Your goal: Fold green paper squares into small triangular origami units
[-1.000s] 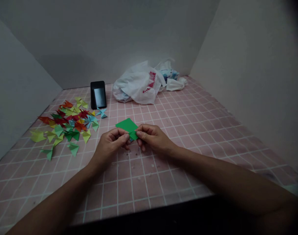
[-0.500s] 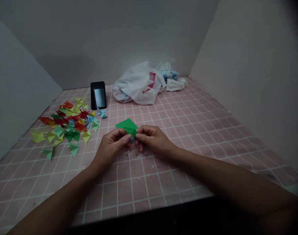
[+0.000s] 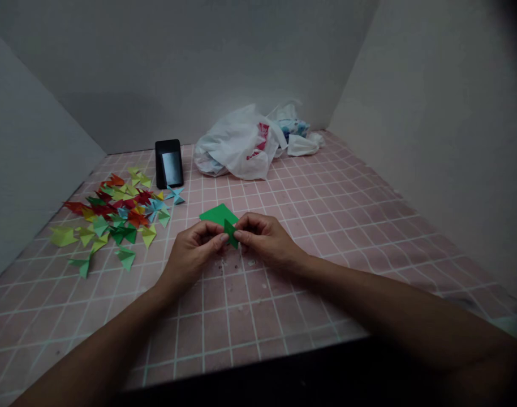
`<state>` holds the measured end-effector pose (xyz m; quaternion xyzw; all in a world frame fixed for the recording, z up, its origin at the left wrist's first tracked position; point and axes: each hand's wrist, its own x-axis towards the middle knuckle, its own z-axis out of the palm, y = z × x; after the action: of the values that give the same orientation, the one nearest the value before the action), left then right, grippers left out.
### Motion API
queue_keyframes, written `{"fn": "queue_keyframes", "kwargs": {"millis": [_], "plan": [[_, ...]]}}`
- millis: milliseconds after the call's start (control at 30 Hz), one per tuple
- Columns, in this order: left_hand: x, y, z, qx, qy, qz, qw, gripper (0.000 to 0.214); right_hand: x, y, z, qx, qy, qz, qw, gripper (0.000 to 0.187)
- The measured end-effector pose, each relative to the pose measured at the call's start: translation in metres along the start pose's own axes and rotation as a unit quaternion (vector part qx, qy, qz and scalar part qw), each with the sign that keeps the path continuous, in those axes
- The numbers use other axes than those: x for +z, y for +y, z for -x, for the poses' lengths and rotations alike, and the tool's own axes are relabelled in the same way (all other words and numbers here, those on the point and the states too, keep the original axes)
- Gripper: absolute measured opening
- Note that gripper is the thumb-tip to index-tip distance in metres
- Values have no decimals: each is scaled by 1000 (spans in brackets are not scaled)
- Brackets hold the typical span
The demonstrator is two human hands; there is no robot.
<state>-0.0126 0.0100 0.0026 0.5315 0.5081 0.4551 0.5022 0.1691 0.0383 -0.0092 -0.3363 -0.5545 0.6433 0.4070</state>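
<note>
Both hands meet at the middle of the pink tiled table (image 3: 326, 226). My left hand (image 3: 193, 251) and my right hand (image 3: 265, 240) pinch a small folded green paper piece (image 3: 230, 233) between thumbs and forefingers, just above the surface. Directly behind the fingers lies a flat green paper square (image 3: 218, 215) on the table. A pile of folded paper pieces (image 3: 114, 217) in red, yellow, green, orange and blue is spread to the left of my left hand.
A black phone (image 3: 169, 164) stands upright at the back. A white plastic bag (image 3: 237, 144) and crumpled wrappers (image 3: 298, 138) lie by the back wall. Grey walls close in the table on the left, back and right.
The small green piece between my fingers has been folded narrower and turned more upright. Both hands stay in about the same place.
</note>
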Motion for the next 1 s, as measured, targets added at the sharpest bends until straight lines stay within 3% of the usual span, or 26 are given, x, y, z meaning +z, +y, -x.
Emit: {"fn": "queue_keyframes", "kwargs": {"millis": [167,467,667,1000], "plan": [[-1,-2,-2,-39,-9,59,997,19,0,5,0,26,-21,-38,999,12],[0,1,-2,-33,-3,84,996,20,-1,6,0,19,-41,-77,996,17],[1,1,-1,20,6,89,996,26,0,5,1,32,-49,-95,994,15],[-5,-4,1,39,-4,45,998,16,-2,3,0,17,-48,-83,995,19]]}}
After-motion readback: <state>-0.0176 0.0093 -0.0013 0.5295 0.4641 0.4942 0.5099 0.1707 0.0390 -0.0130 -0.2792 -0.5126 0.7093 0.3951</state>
